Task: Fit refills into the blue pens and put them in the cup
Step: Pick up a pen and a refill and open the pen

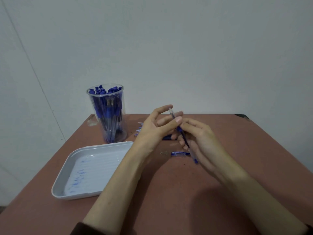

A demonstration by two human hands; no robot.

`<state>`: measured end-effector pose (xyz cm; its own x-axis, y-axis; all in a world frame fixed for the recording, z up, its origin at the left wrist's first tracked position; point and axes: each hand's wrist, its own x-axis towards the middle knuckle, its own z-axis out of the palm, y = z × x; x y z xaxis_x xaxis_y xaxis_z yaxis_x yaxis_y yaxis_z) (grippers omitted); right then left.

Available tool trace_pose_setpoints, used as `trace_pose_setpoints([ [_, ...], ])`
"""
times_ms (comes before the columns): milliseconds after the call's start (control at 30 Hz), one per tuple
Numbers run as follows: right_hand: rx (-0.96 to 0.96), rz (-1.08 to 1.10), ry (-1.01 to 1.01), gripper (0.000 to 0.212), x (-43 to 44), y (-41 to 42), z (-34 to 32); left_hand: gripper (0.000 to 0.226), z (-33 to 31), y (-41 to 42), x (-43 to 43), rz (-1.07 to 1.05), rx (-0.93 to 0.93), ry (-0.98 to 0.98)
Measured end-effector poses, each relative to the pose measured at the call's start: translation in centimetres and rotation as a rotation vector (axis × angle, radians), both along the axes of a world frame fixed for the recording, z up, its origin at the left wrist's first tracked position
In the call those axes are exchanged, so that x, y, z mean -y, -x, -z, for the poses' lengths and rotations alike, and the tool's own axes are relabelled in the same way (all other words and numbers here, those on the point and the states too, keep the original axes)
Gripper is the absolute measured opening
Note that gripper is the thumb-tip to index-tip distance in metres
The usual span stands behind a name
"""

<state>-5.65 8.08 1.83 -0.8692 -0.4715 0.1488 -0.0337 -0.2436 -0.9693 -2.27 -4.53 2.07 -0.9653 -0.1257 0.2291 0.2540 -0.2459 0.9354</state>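
We pinch one blue pen (182, 133) above the table (169, 200), left hand (157, 126) at its clear upper end, right hand (201, 141) curled round the lower barrel. The clear cup (108, 116) is already packed (mostly done, we judge); a few loose pens (180, 153) remain.

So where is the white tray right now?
Head view: the tray lies on the left of the table, just nearer us than the clear cup.
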Motion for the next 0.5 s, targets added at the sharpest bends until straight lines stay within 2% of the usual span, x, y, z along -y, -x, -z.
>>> trace_pose_setpoints([
  [100,0.089,-0.048,0.139,0.026,-0.3,0.1,-0.4,0.037,0.4,0.2,-0.4,0.039,-0.019,0.103],
  [233,0.201,-0.111,0.195,0.027,-0.4,0.0,-0.7,0.030,0.0,-0.1,-1.0,-0.003,-0.025,0.068],
  [300,0.159,-0.089,0.153,0.024,-0.4,0.1,-0.7,0.026,-0.1,-0.1,-0.9,-0.055,-0.021,0.086],
  [400,-0.031,0.120,-0.033,0.018,-0.9,0.6,-0.8,0.021,-0.2,0.1,-0.4,-0.073,0.001,0.113],
  [500,-0.084,0.246,-0.052,0.016,-1.8,1.3,-1.3,0.020,-0.1,0.1,-0.5,-0.018,0.019,0.115],
])
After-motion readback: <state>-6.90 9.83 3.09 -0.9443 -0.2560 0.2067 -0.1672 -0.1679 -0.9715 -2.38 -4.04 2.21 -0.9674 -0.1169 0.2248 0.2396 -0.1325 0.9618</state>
